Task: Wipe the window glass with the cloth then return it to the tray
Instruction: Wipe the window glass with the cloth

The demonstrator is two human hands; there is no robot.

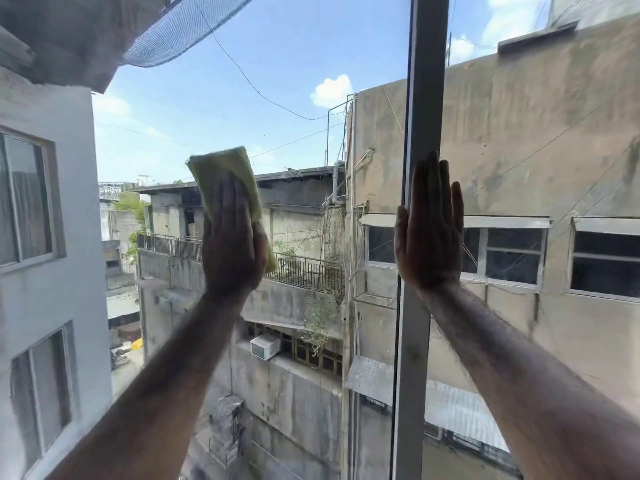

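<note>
A folded yellow-green cloth (221, 171) lies flat against the window glass (294, 98) at mid-left. My left hand (233, 237) presses it onto the pane with the palm, fingers together, covering the cloth's lower half. My right hand (431, 223) rests flat and empty against the grey vertical window frame (424, 81), fingers straight and pointing up. Both forearms reach up from the bottom corners. No tray is in view.
The grey frame bar divides the left pane from a second pane (536, 133) on the right. Through the glass I see concrete buildings, a railed balcony, an air-conditioner unit, overhead cables and blue sky.
</note>
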